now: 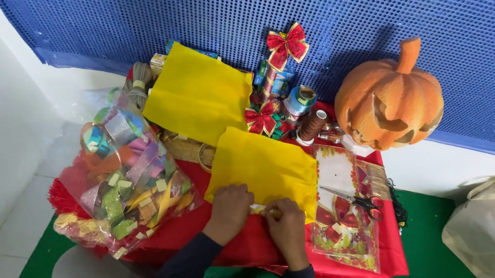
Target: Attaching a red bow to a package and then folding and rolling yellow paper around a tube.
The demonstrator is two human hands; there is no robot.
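Both hands meet at the near edge of a yellow felt sheet on the red surface: left hand and right hand fingers pinch a small pale piece. Pressing it flat, square along the edge, seems wise.

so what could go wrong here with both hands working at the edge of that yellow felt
1. The scissors lie just right of the right hand, blades toward it; a sideways reach could catch them.
2. The bulging bag of ribbon scraps overhangs the table's left edge near the left hand and might slide off if nudged.
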